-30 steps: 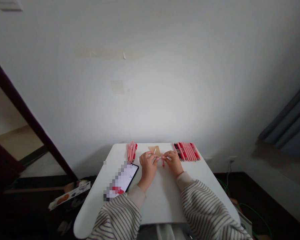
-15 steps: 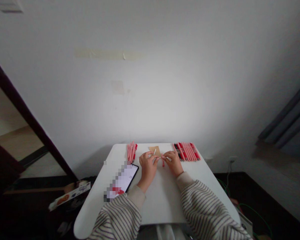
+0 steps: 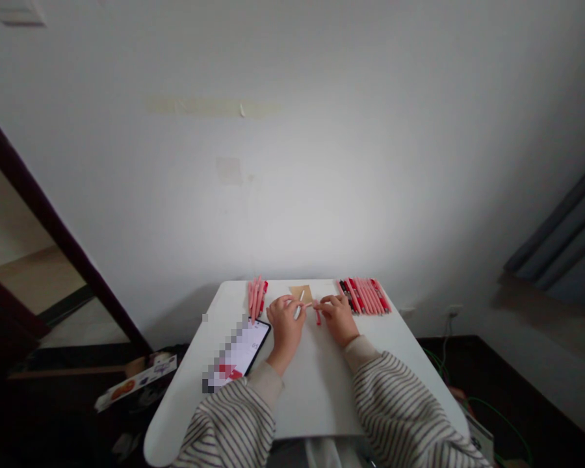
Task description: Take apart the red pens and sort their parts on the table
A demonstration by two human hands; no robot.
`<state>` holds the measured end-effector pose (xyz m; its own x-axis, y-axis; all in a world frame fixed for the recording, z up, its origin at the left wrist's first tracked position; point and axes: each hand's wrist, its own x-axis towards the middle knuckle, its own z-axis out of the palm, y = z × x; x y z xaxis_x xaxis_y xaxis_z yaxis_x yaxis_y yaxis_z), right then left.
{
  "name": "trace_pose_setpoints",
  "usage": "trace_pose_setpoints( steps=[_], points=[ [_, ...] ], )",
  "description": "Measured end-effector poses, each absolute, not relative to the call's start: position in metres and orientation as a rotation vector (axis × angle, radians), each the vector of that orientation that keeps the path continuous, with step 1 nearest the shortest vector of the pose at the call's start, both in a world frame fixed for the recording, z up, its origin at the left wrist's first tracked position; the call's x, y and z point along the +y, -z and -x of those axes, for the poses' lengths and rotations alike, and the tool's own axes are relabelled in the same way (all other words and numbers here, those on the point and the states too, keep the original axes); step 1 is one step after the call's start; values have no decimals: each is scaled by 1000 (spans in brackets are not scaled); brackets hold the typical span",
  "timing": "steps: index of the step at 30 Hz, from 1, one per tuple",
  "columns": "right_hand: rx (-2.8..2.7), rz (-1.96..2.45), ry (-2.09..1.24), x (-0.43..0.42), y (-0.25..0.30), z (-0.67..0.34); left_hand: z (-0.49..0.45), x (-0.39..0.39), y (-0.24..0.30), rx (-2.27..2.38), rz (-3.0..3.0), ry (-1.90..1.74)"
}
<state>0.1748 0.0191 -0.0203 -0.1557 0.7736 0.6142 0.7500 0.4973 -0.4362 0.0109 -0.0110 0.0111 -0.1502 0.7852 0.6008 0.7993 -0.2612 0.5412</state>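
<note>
My left hand [image 3: 285, 321] and my right hand [image 3: 338, 316] rest near the far middle of a small white table [image 3: 316, 390]. The left hand's fingers are curled round a thin white stick-like part [image 3: 299, 311]. The right hand pinches a pink pen piece [image 3: 318, 307] that points toward the left hand; a small red piece [image 3: 318, 318] lies just under it. The two hands are a short way apart. A tan paper piece [image 3: 301, 293] lies just beyond them.
A bunch of pink pens [image 3: 256, 296] lies at the far left. A row of red, pink and black pens [image 3: 364, 296] lies at the far right. A phone [image 3: 238, 354] sits left of my left arm. A box [image 3: 135, 380] lies on the dark floor at left.
My hands have drawn slightly apart. The left hand has tilted the white stick down from upright toward the table.
</note>
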Motion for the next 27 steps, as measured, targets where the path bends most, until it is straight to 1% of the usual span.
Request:
trace_pose_setpoints(
  steps=[17,27],
  points=[
    [-2048,1330,21,12,11,-174,-10,-11,-16,-1949,2007,1443],
    [-2017,1371,21,11,11,-174,-9,-9,-13,-1946,1981,1451]
  ],
)
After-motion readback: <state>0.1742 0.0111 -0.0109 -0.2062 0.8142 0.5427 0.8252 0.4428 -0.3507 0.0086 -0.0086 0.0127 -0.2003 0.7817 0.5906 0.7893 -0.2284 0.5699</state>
